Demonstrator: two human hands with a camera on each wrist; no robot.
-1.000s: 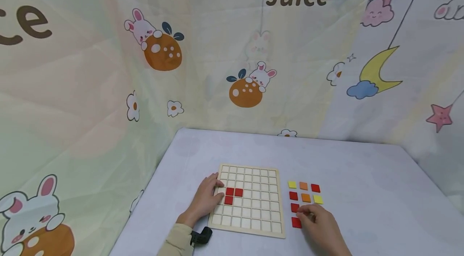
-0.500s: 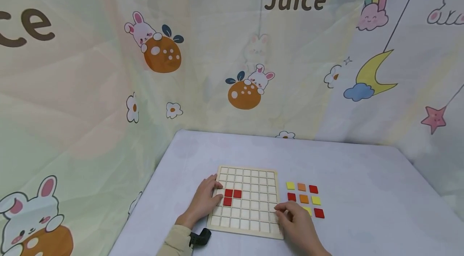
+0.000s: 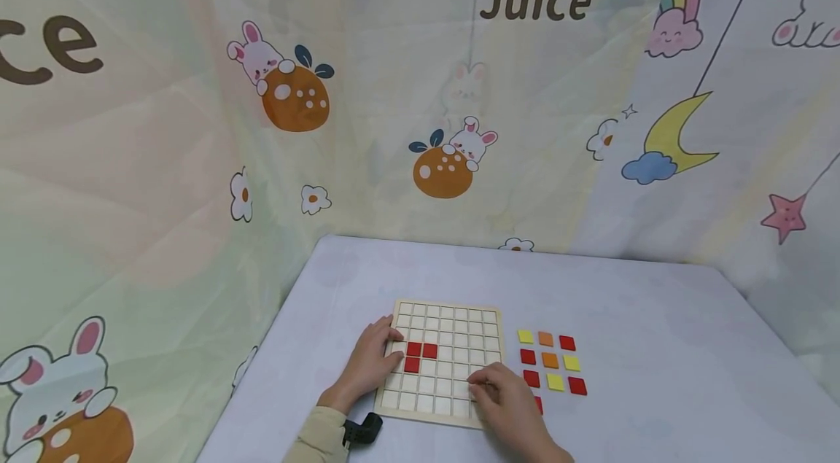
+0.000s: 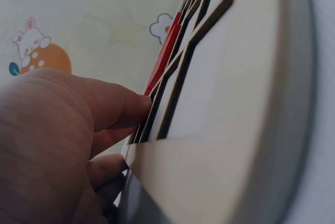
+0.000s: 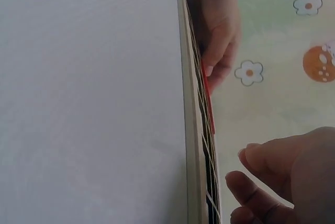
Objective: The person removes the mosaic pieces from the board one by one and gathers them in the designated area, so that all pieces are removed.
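My left hand rests at the left edge of a pale wooden grid board, its thumb and fingertips on the frame. In the left wrist view, the thumb lies against the board's rim. Several red square tiles sit in cells near the left thumb. My right hand is over the right side of the board with its fingers bent and fingertips close together. In the right wrist view, a gap shows between thumb and index fingertip, with no tile visible there.
To the right of the board lie loose square tiles: several red ones, yellow ones and orange ones. The right hand partly covers the lowest red tile. A white-covered table meets printed curtains behind.
My right hand has moved left from the loose tiles, past the board's right edge and onto the board, uncovering more tiles. My left hand has stayed at the left edge.
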